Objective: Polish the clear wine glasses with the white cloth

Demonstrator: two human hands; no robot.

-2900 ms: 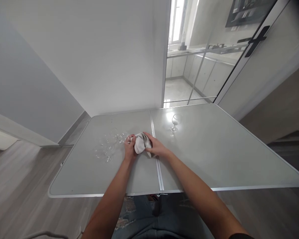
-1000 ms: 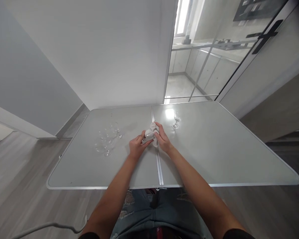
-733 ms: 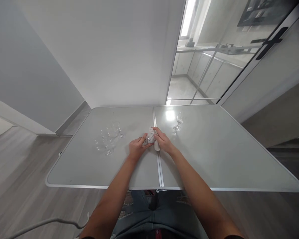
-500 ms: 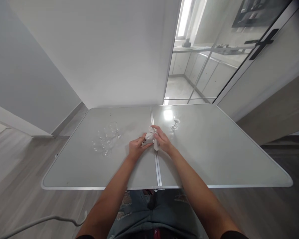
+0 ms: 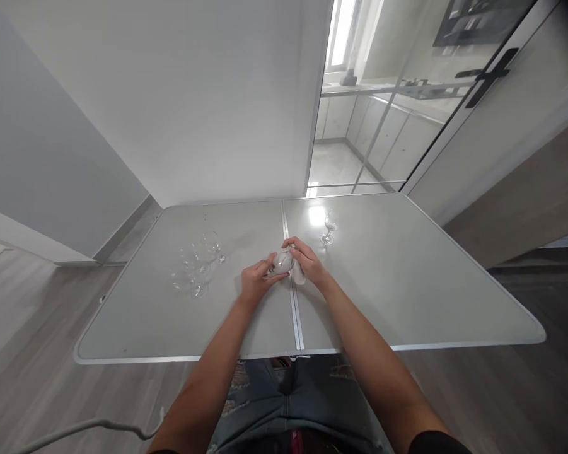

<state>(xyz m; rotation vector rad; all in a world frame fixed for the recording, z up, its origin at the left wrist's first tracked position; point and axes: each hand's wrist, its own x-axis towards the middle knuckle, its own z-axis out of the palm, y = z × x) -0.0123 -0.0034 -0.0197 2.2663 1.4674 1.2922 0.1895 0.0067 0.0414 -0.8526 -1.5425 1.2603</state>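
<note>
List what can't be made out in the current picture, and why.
Head view: lower part of the held transparent round-bowled glass, mostly hidden by the left grip.
Head view: full shape of the white fabric cloth, partly covered by the right grip.
Head view: exact count of clear stemmed glasses at left; transparent outlines overlap.
Head view: rest of the grey flexible tube, cut off by the bottom edge.

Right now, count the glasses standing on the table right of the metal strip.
1: the standing glass, upright toward the far edge of the table. The held glass, between left hand and right hand, isn't counted. The right arm hides some tabletop.
</note>
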